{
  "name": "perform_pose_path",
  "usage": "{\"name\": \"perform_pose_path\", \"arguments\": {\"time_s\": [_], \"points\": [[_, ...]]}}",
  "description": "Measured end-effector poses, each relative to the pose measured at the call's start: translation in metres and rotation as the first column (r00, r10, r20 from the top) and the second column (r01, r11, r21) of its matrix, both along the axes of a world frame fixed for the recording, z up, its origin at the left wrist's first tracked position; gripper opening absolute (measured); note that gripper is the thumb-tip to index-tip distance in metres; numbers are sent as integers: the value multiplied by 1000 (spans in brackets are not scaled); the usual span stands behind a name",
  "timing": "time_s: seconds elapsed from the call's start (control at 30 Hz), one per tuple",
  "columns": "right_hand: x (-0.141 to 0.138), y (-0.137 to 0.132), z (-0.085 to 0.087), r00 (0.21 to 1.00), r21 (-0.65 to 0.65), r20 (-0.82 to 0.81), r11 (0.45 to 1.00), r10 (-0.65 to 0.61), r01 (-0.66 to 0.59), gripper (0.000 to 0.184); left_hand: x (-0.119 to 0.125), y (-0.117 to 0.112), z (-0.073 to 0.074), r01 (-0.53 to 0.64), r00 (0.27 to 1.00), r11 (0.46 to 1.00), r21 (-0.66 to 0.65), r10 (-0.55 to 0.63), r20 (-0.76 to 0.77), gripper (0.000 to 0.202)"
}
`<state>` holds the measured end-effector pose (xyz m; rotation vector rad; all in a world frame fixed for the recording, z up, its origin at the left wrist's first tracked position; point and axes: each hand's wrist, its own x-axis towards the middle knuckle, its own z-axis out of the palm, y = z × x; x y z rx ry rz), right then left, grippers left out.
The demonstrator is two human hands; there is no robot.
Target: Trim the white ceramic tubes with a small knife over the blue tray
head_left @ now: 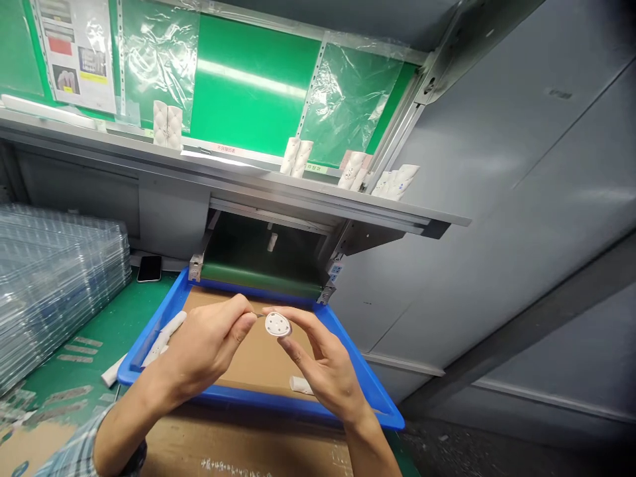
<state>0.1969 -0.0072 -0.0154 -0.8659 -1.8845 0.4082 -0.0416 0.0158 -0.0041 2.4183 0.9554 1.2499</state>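
Between thumb and fingers, my right hand (322, 361) grips a white cylindrical piece (277, 324), its rounded end face with several small dark holes turned toward me. My left hand (209, 341) is closed in a pinch on a thin dark-tipped tool (259, 315), whose tip meets or nearly meets the left edge of that face. Most of the tool is hidden in the fingers, so its kind does not show. Both hands are above a blue tray (382, 414) lined with cardboard. Another white piece (301, 385) lies in the tray below my right hand, and white pieces (163, 339) rest along its left side.
A green conveyor belt (263, 271) ends at the tray's far side, carrying a small white piece (272, 242). Stacked clear plastic trays (59, 285) and a phone (150, 269) are at left. Overhead, a metal shelf (238, 173) holds several white pieces (167, 124). A grey wall (497, 199) stands right.
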Motion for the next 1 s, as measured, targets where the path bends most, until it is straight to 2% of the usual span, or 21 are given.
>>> {"name": "perform_pose_path", "arguments": {"time_s": [0.17, 0.33, 0.7, 0.9, 1.0], "points": [[1, 1, 2, 997, -3, 24, 997, 73, -73, 26, 6, -8, -3, -122, 984, 953, 278, 153, -91, 50], [2, 1, 1, 991, -4, 71, 993, 116, -116, 32, 9, -11, -2, -170, 958, 909, 381, 242, -151, 56], [-1, 1, 2, 994, 66, 47, 992, 103, -106, 31, 10, -10, -5, -190, 924, 895, 404, 302, -234, 59], [-3, 1, 3, 997, 124, 33, 990, 63, -67, 28, 11, -10, -5, -162, 933, 917, 366, 262, -246, 60], [-4, 1, 4, 999, 152, 22, 987, 44, -47, 28, 13, -11, -5, -123, 943, 949, 291, 203, -264, 55]]}}
